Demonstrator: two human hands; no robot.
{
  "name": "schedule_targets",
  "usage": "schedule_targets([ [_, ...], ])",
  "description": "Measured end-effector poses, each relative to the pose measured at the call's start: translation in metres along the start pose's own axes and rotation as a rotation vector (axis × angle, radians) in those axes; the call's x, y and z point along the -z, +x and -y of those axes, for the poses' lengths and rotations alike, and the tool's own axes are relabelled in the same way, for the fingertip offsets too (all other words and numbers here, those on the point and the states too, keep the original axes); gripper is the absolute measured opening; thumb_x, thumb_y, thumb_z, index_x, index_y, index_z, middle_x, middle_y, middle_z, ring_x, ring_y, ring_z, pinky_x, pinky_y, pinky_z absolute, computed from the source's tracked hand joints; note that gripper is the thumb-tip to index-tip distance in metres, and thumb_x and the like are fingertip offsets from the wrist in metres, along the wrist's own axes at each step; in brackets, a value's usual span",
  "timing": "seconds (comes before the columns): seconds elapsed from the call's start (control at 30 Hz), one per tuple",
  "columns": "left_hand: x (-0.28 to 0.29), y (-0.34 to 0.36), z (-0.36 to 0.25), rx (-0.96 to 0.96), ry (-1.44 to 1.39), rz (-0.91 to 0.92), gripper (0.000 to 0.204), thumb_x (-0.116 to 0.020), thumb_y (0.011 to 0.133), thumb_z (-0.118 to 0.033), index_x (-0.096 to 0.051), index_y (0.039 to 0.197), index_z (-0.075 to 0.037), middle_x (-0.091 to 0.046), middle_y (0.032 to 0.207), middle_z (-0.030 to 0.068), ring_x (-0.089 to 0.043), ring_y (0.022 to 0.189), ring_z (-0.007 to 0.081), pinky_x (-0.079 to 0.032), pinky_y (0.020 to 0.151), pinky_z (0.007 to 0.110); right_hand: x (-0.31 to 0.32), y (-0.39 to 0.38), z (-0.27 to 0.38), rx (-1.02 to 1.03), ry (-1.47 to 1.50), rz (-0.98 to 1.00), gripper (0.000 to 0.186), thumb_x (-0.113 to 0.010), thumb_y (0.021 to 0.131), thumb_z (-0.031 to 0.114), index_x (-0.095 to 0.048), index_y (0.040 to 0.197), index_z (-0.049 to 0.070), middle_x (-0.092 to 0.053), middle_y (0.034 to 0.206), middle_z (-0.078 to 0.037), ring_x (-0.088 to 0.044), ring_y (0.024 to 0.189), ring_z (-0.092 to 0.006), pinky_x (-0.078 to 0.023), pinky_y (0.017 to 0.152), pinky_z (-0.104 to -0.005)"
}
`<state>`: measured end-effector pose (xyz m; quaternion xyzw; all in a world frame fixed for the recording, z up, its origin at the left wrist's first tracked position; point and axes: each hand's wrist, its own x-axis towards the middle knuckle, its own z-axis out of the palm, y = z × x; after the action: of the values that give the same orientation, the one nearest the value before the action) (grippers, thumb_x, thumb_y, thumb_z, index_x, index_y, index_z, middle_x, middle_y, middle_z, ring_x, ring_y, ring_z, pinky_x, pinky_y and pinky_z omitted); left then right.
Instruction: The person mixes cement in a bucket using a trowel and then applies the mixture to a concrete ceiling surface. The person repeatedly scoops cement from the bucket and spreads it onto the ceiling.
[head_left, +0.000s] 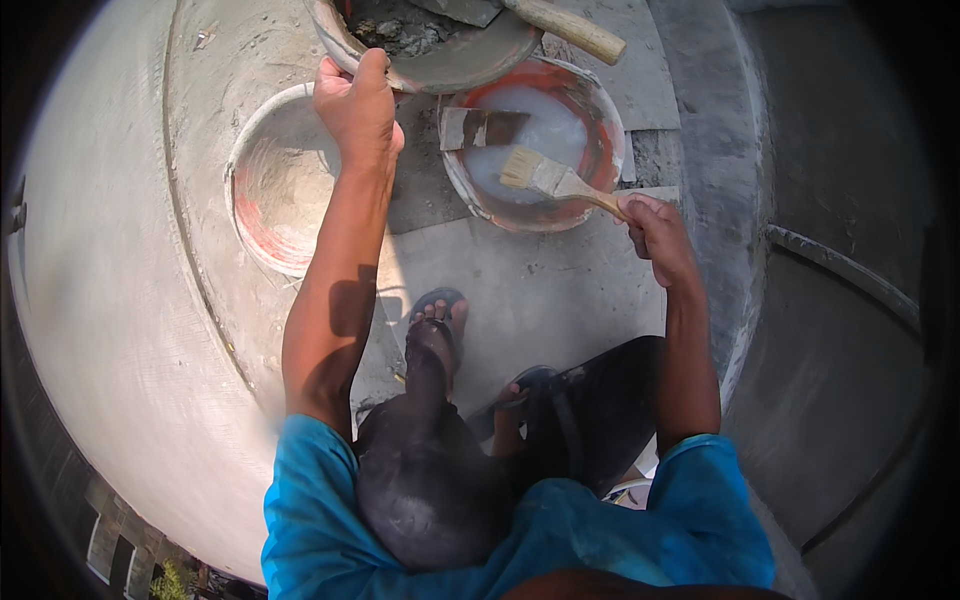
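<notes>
My left hand (pixel 356 105) grips the rim of a grey mortar pan (pixel 470 62) holding wet cement at the top of the view. My right hand (pixel 655 235) holds the wooden handle of a flat paintbrush (pixel 545 177). The brush's pale bristles hang over a red bucket (pixel 605 120) of milky white liquid. A small flat trowel blade (pixel 482 127) rests in that bucket at its left side. I squat on a concrete surface, with my sandalled feet (pixel 437 320) below the bucket.
A second red bucket (pixel 262 195), crusted with cement, sits to the left, under my left forearm. A wooden handle (pixel 572 28) lies across the mortar pan. A curved concrete wall (pixel 110 300) drops away on the left; a raised concrete rim (pixel 735 200) runs on the right.
</notes>
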<state>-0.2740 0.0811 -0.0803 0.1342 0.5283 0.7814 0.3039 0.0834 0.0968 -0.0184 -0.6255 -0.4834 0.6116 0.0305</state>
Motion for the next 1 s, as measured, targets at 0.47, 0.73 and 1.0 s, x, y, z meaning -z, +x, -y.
schedule_targets([
  [0.47,-0.014,-0.016,-0.017,0.035,-0.052,-0.063,0.021,-0.065,0.082,0.002,-0.055,0.100,0.001,-0.063,0.094,0.0073,-0.059,0.077,0.0113,-0.051,0.072,0.027,-0.105,0.024,0.127,0.803,-0.531,-0.529,0.028,-0.052,0.102,0.034,-0.062,0.102,0.008,-0.069,0.074,-0.016,-0.069,0.073,-0.0380,-0.050,0.067,-0.0492],
  [0.73,-0.008,-0.013,-0.044,0.064,-0.044,0.028,0.029,-0.061,0.082,0.001,-0.053,0.110,0.001,-0.063,0.100,0.0119,-0.066,0.084,0.0247,-0.061,0.067,0.046,-0.037,-0.020,0.014,0.286,-0.839,-0.300,0.037,-0.052,0.102,0.041,-0.070,0.107,0.009,-0.071,0.089,-0.015,-0.070,0.085,-0.0332,-0.052,0.077,-0.0429],
  [1.0,-0.051,-0.063,-0.148,0.170,0.222,0.349,0.031,-0.061,0.087,-0.003,-0.047,0.115,-0.005,-0.059,0.101,0.0080,-0.063,0.093,0.0214,-0.059,0.079,0.047,0.061,-0.091,0.061,0.497,0.132,-0.304,0.066,-0.043,0.103,0.061,-0.057,0.132,0.004,-0.066,0.105,-0.013,-0.065,0.091,-0.0172,-0.053,0.079,-0.0342],
])
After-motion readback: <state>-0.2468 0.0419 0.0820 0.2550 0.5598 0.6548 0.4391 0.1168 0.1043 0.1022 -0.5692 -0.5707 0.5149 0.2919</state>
